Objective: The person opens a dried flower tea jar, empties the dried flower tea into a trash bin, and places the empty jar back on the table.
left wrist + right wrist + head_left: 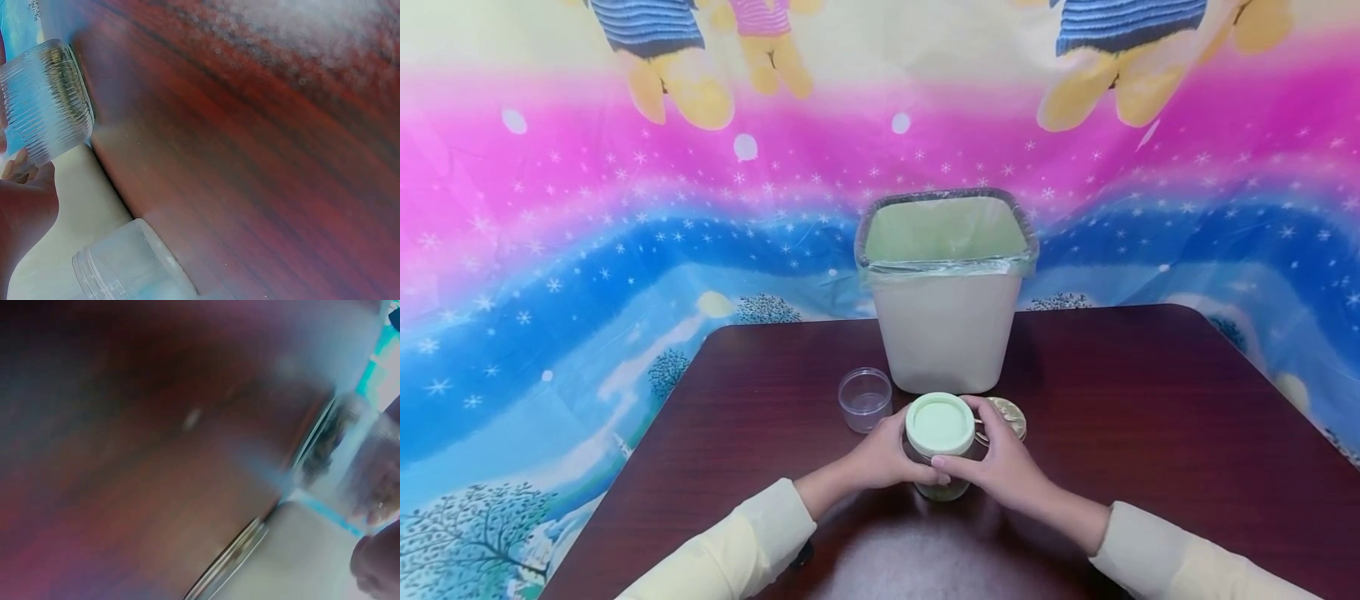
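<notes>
Both hands surround a ribbed clear jar [47,103] with a pale green lid [940,423], standing near the middle of the table. My left hand [883,457] grips the jar's body from the left, its thumb across the front. My right hand [1003,462] grips at the lid from the right, thumb along its front edge and index finger at its back right. Dark brownish contents show at the jar's bottom in the left wrist view. Blur softens the jar in the right wrist view. Fingers behind the jar are mostly hidden in the head view.
Left of the jar stands a clear plastic tub [865,400]. A gold-coloured round lid [1009,419] lies just behind my right hand. A beige bin [947,333] with a plastic liner rises behind them on the dark wooden table [1150,400]. A printed curtain [820,167] hangs beyond.
</notes>
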### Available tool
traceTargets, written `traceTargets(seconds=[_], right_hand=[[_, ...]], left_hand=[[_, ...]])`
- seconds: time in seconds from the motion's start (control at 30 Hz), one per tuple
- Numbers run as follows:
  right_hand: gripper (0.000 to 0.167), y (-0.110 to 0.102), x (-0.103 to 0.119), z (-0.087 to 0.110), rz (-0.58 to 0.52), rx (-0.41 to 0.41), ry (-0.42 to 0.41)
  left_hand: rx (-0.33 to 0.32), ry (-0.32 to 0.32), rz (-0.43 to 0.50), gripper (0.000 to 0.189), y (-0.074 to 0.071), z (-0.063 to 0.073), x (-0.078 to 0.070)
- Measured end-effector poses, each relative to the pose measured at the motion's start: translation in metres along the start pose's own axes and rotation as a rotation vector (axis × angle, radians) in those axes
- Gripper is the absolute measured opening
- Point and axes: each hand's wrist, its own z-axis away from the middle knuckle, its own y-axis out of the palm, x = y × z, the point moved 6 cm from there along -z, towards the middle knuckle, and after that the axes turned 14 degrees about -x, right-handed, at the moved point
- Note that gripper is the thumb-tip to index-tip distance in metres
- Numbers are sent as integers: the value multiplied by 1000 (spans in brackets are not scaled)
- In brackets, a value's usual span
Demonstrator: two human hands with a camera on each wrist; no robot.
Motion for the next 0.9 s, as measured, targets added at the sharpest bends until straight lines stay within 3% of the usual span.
traceTargets(seconds=[0.13,0.37,0.53,0.7,0.9], right_hand=[[64,-2,-3,-7,-19,87,-63],[65,-6,-4,-22,-48,308,-128],[65,-7,-3,-32,-45,412,-184],[67,-8,-3,-35,-54,476,-181],[73,-9,-5,-34,-45,477,-181]], left_hand=[[-4,-3,-16,81,0,-1,0],[-1,-17,-24,85,0,-1,0],[-4,-27,-8,84,1,0,0],[-3,-24,-5,84,1,-1,1],[0,-16,-23,85,1,-2,2]])
